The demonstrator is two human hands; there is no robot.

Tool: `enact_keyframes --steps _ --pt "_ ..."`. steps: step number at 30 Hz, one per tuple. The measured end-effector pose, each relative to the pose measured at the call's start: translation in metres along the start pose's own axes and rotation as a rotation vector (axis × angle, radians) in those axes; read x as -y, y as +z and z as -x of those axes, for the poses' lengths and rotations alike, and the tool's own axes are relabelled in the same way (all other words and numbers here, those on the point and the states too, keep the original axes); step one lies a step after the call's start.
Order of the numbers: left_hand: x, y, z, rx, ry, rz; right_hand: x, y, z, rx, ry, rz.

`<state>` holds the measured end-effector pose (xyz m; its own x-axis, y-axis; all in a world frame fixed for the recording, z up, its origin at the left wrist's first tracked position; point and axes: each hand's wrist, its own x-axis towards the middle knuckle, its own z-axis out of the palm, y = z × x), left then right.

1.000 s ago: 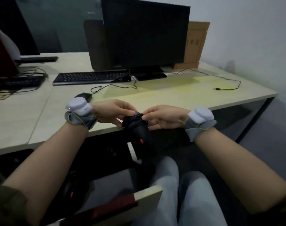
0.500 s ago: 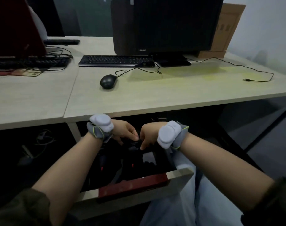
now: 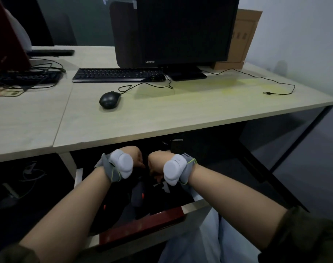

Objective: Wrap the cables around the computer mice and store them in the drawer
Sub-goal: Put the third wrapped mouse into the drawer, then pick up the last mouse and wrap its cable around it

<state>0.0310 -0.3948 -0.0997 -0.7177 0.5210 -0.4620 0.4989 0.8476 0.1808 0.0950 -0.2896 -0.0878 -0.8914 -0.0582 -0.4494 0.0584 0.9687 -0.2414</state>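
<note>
Both hands reach down into the open drawer under the desk. My left hand and my right hand are close together with fingers curled downward, holding a black cable-wrapped mouse between them; it is almost fully hidden by the hands and the dark. Just below them in the drawer lies another black wrapped mouse with a red mark. On the desk a black mouse sits with its cable loose and unwound.
The desk edge overhangs my hands. A keyboard, a monitor and a cardboard box stand at the back. A loose USB cable lies at the right, a second keyboard at the left.
Both hands carried the wrapped mouse from the desk edge down into the drawer and have pushed further in under the desk.
</note>
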Motion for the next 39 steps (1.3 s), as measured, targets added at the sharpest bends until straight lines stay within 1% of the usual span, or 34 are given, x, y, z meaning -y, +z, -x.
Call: enact_keyframes --steps 2,4,6,9,11,12,13,14,15,17,18,19,20,22,24,26,28,29,31,32,33,36,37,39 --pt "-0.004 -0.006 -0.001 -0.053 -0.041 -0.106 0.004 -0.001 -0.003 0.013 0.016 -0.002" --pt "-0.008 -0.019 0.002 -0.064 -0.044 -0.11 0.005 -0.004 -0.004 0.012 -0.045 -0.077" --pt "-0.011 -0.035 0.004 -0.012 -0.041 0.006 0.002 -0.011 -0.001 0.038 -0.111 -0.157" --pt "-0.012 -0.057 0.01 0.076 -0.086 0.283 0.002 -0.03 -0.001 0.106 -0.142 -0.258" --pt "-0.011 -0.078 0.013 0.134 -0.102 0.396 0.002 -0.05 -0.002 0.153 -0.207 -0.246" --pt "-0.009 -0.091 0.015 0.177 -0.096 0.431 0.0 -0.06 -0.003 0.189 -0.246 -0.235" --pt "-0.006 -0.104 0.014 0.18 -0.076 0.441 -0.001 -0.071 -0.003 0.217 -0.25 -0.246" --pt "-0.002 -0.118 0.012 0.116 -0.062 0.452 -0.002 -0.084 -0.003 0.232 -0.225 -0.281" --pt "0.005 -0.131 0.006 -0.015 -0.059 0.468 -0.003 -0.097 -0.004 0.225 -0.218 -0.303" --pt "0.017 -0.154 -0.004 -0.348 -0.104 0.486 -0.006 -0.125 -0.008 0.151 -0.21 -0.32" --pt "0.024 -0.161 -0.011 -0.506 -0.139 0.447 -0.009 -0.14 -0.011 0.106 -0.201 -0.354" --pt "0.03 -0.166 -0.018 -0.628 -0.184 0.386 -0.012 -0.153 -0.013 0.059 -0.188 -0.392" --pt "0.035 -0.169 -0.026 -0.704 -0.235 0.342 -0.015 -0.166 -0.015 -0.001 -0.173 -0.419" --pt "0.042 -0.17 -0.04 -0.74 -0.354 0.304 -0.021 -0.188 -0.023 -0.133 -0.153 -0.46" --pt "0.044 -0.168 -0.052 -0.666 -0.511 0.296 -0.027 -0.204 -0.033 -0.243 -0.153 -0.522" --pt "0.048 -0.167 -0.063 -0.561 -0.639 0.306 -0.033 -0.214 -0.042 -0.313 -0.165 -0.567" --pt "0.051 -0.167 -0.072 -0.505 -0.678 0.34 -0.039 -0.218 -0.05 -0.355 -0.178 -0.594" --pt "0.052 -0.167 -0.076 -0.515 -0.681 0.357 -0.043 -0.219 -0.054 -0.37 -0.183 -0.609" --pt "0.049 -0.166 -0.08 -0.584 -0.642 0.378 -0.052 -0.22 -0.058 -0.405 -0.189 -0.632" --pt "0.043 -0.167 -0.081 -0.619 -0.578 0.383 -0.057 -0.221 -0.059 -0.441 -0.196 -0.65" --pt "0.035 -0.17 -0.08 -0.653 -0.485 0.385 -0.062 -0.222 -0.059 -0.497 -0.209 -0.666" --pt "-0.002 -0.188 -0.079 -0.737 -0.157 0.406 -0.08 -0.236 -0.053 -0.739 -0.277 -0.65" --pt "-0.018 -0.195 -0.079 -0.757 -0.049 0.439 -0.086 -0.242 -0.046 -0.801 -0.315 -0.645" --pt "-0.049 -0.207 -0.077 -0.786 0.164 0.565 -0.099 -0.255 -0.031 -0.866 -0.371 -0.662"
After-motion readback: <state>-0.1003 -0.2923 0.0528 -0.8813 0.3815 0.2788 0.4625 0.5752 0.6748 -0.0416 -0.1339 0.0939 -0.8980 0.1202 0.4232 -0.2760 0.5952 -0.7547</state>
